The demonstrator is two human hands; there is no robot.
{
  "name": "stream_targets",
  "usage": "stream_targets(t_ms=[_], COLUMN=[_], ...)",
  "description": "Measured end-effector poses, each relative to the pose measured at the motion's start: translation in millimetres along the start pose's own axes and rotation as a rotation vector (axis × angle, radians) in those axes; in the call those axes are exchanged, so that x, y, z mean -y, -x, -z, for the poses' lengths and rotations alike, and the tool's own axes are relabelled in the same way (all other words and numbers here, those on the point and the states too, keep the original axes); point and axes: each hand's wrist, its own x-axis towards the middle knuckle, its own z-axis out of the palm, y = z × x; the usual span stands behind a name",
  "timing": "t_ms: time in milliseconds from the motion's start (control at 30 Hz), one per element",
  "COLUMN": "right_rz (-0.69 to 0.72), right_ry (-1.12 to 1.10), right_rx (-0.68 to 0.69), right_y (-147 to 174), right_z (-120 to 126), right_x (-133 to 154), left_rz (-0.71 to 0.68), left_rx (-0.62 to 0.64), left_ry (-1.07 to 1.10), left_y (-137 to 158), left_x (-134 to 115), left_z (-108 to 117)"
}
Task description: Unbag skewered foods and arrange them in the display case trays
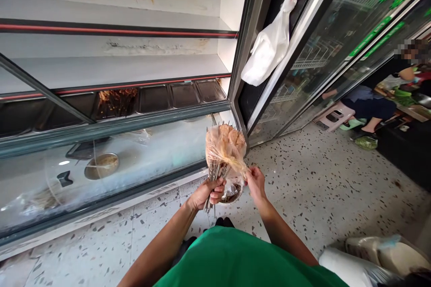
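My left hand is closed around the lower ends of a bundle of skewers, held upright before me. Over the top of the bundle sits a clear plastic bag, with pinkish-orange food showing through and several sharp tips poking out above. My right hand pinches the gathered end of that bag on the right side. Below and behind the hands, a round bowl with plastic in it is partly hidden.
A glass display case runs along the left, with metal trays, one holding skewered food, and a metal bowl. A white bag hangs by the door frame. At far right, a person sits on a stool. Bins stand lower right.
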Motion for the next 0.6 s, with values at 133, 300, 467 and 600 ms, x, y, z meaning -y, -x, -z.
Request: stream_targets(t_ms=[133,300,467,600], right_rz=[0.057,0.163,-0.175,0.019], right_ry=[-0.021,-0.088,-0.332,-0.111], right_rx=[-0.094,-0.238,-0.207,-0.258], right_y=[6.6,-7.0,-34.1,-26.5], right_z=[-2.3,12.4,43.9,63.0], right_x=[-0.2,1.5,-20.9,-8.3], left_rz=[-0.032,-0.093,-0.113,-0.145], left_rx=[0.027,0.025,-0.001,-0.023], left_ry=[-0.011,-0.031,-0.053,-0.074], left_y=[7.9,13.8,24.4,31.6], left_x=[-1.4,-5.0,-14.3,-20.9], left_z=[1.0,0.5,0.3,-3.1])
